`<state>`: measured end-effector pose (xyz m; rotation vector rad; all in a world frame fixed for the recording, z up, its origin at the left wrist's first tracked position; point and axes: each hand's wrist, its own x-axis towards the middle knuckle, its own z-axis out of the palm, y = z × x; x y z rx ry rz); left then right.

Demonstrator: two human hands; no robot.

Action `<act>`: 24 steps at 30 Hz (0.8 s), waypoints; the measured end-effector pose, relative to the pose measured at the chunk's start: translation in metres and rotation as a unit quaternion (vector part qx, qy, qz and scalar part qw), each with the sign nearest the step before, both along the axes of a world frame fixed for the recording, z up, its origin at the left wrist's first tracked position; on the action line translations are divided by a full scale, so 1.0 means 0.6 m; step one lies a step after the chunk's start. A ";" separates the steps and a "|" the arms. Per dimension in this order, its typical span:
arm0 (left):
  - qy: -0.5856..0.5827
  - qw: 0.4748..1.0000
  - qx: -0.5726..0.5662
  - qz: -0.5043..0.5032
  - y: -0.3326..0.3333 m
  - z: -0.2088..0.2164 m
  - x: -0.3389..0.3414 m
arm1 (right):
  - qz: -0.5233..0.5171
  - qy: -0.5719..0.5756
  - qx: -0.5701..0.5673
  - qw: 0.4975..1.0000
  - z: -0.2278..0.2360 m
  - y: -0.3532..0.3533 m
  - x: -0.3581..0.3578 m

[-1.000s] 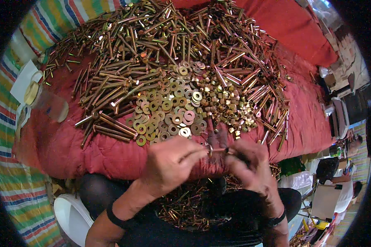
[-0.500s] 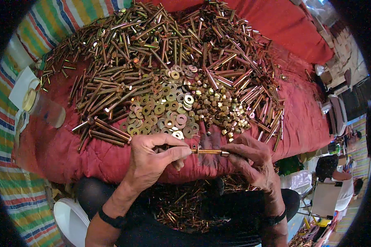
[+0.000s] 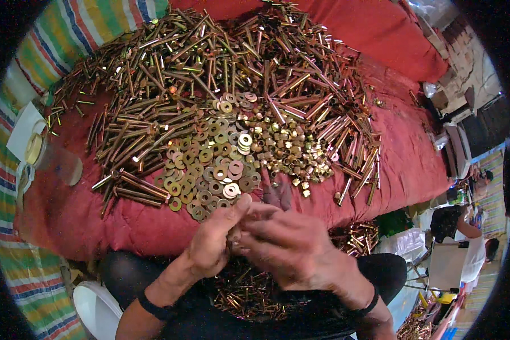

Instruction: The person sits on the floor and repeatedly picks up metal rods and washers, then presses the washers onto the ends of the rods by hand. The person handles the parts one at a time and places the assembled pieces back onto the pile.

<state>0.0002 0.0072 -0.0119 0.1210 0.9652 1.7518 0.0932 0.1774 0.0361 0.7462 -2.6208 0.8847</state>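
My left hand (image 3: 216,238) and my right hand (image 3: 292,246) meet over the near edge of the red padded cloth (image 3: 56,218). The right fingers are curled against the left hand and blurred by movement. My left thumb points up and away, while the other left fingers are mostly hidden. Whatever sits between the hands cannot be seen. Just beyond them lie flat brass-coloured washers (image 3: 207,173), with a heap of small nuts (image 3: 292,150) to their right. Long bolts (image 3: 136,133) are piled to the left and behind, and metal tubes (image 3: 354,141) lie on the right.
More metal parts (image 3: 249,297) lie below my hands, between my dark-clothed legs. A clear jar (image 3: 65,164) lies at the left by striped sheeting (image 3: 25,249). A white tub (image 3: 96,306) stands lower left. Another person (image 3: 450,224) is at the far right, by a white chair (image 3: 447,266).
My hands have come together and nearer to me. The bolt held between them, with a washer on it, is now hidden. The whole view has shifted slightly.
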 end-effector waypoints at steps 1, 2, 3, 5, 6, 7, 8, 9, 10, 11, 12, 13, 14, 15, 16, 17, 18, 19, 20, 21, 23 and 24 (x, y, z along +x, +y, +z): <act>-0.089 0.996 0.025 -0.002 0.003 -0.004 0.004 | 0.000 0.000 0.000 1.000 -0.001 -0.012 -0.003; -0.086 0.996 -0.023 -0.004 0.001 -0.005 0.004 | -0.002 -0.001 -0.004 1.000 0.000 -0.021 -0.002; -0.051 0.998 -0.040 -0.013 0.000 -0.006 0.001 | -0.003 0.005 -0.009 1.000 0.002 -0.025 0.000; -0.009 0.994 -0.084 -0.070 -0.004 -0.003 -0.004 | -0.135 -0.019 -0.057 0.989 0.009 -0.013 0.010; 0.057 0.995 -0.012 -0.080 -0.008 0.001 -0.006 | -0.209 -0.044 -0.069 0.974 0.013 0.006 0.017; 0.079 0.994 -0.013 -0.075 -0.009 0.005 -0.007 | -0.290 -0.083 -0.078 0.950 0.015 0.027 0.023; 0.096 0.993 -0.021 -0.068 -0.008 0.008 -0.007 | -0.341 -0.115 -0.130 0.924 0.012 0.045 0.029; 0.112 0.992 -0.019 -0.059 -0.007 0.011 -0.006 | -0.396 -0.160 -0.177 0.886 0.004 0.063 0.031; 0.121 0.991 -0.035 -0.047 -0.008 0.013 -0.005 | -0.409 -0.166 -0.165 0.882 -0.008 0.076 0.032; 0.142 0.988 -0.049 -0.044 -0.008 0.015 -0.005 | -0.422 -0.170 -0.153 0.877 -0.022 0.088 0.030; 0.162 0.985 -0.054 -0.041 -0.009 0.015 -0.004 | -0.442 -0.189 -0.142 0.865 -0.038 0.094 0.028; 0.187 0.979 -0.074 -0.038 -0.009 0.015 -0.003 | -0.418 -0.158 -0.096 0.889 -0.054 0.098 0.027; 0.186 0.981 -0.057 -0.024 -0.009 0.014 -0.003 | -0.402 -0.139 -0.051 0.904 -0.068 0.100 0.025; 0.192 0.980 -0.054 -0.011 -0.007 0.012 -0.002 | -0.390 -0.130 -0.003 0.912 -0.079 0.101 0.024; 0.200 0.978 -0.066 -0.004 -0.005 0.009 -0.002 | -0.379 -0.076 0.036 0.922 -0.088 0.100 0.023; 0.192 0.980 -0.050 0.012 -0.004 0.007 -0.003 | -0.383 -0.089 0.052 0.918 -0.093 0.099 0.024; 0.187 0.981 -0.050 0.022 -0.004 0.005 -0.004 | -0.387 -0.102 0.068 0.914 -0.096 0.098 0.026; 0.182 0.981 -0.050 0.034 -0.004 0.004 -0.006 | -0.391 -0.114 0.084 0.909 -0.095 0.097 0.027; 0.176 0.982 -0.054 0.038 -0.004 0.004 -0.007 | -0.374 -0.114 0.088 0.916 -0.092 0.096 0.028; 0.170 0.983 -0.058 0.041 -0.005 0.004 -0.009 | -0.357 -0.116 0.090 0.923 -0.088 0.096 0.030; 0.164 0.983 -0.067 0.043 -0.006 0.005 -0.011 | -0.330 -0.111 0.060 0.935 -0.075 0.094 0.031; 0.165 0.983 -0.072 0.042 -0.008 0.005 -0.012 | -0.320 -0.105 0.028 0.941 -0.068 0.093 0.030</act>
